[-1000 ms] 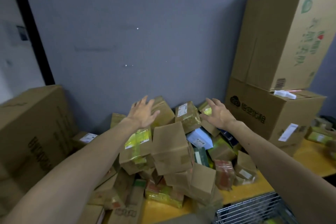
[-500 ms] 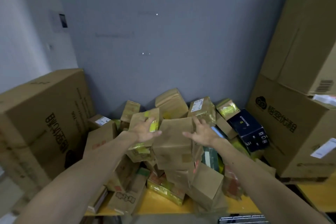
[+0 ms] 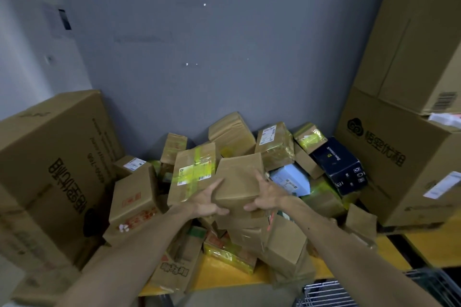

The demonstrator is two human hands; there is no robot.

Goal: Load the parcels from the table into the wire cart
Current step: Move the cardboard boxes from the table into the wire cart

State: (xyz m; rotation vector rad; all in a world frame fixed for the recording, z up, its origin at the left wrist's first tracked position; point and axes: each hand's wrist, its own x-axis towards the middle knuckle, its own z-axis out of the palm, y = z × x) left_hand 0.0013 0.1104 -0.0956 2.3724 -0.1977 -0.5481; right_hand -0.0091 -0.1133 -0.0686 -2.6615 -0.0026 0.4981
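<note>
My two hands have come down from the top of the heap to the lower corners of a plain brown parcel point(image 3: 239, 179), which sits high on the pile of parcels point(image 3: 284, 249) on the yellow table point(image 3: 219, 273). From left: a large printed carton point(image 3: 50, 169) stands at the table's end; a parcel bound in yellow-green tape point(image 3: 193, 172) leans tilted, touching the brown one; my left hand point(image 3: 207, 203) grips the brown parcel's lower left corner, thumb up along its edge, fingers curled beneath; my right hand point(image 3: 268, 197) grips the lower right corner, fingers spread along its side; a white-and-blue parcel point(image 3: 290, 179) lies just beyond that hand; a black box point(image 3: 340, 164) rests near two big stacked cartons point(image 3: 399, 157). At the lower right, below the table's front edge, the wire cart point(image 3: 329, 293) shows its rim, well apart from the parcel I hold
</note>
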